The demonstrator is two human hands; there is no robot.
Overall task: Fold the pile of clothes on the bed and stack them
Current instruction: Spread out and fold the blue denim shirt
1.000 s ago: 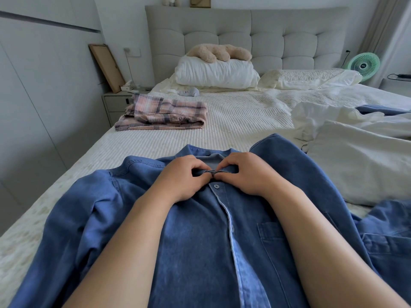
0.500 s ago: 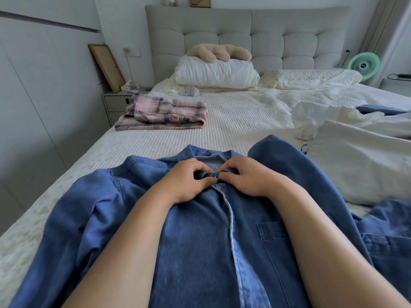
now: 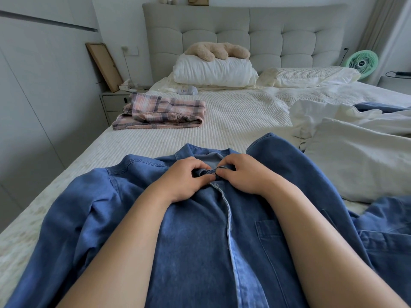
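A blue denim shirt (image 3: 195,241) lies front-up across the near part of the bed (image 3: 233,116), collar pointing away from me. My left hand (image 3: 180,181) and my right hand (image 3: 244,174) meet at the top of the placket just below the collar. Each pinches the fabric edge there with curled fingers. The top button is hidden under my fingertips. A folded pink plaid garment (image 3: 160,112) rests on the left side of the bed. Rumpled white clothes (image 3: 347,156) lie at the right, with more blue fabric (image 3: 387,232) beside them.
Two pillows (image 3: 213,72) and a plush toy (image 3: 218,51) lie against the headboard. A nightstand (image 3: 113,103) with a leaning frame stands at the left, beside a wardrobe wall. A green fan (image 3: 363,62) stands at the far right.
Both hands have stayed at the collar, fingers working the placket top; the fabric between them has bunched up a little.
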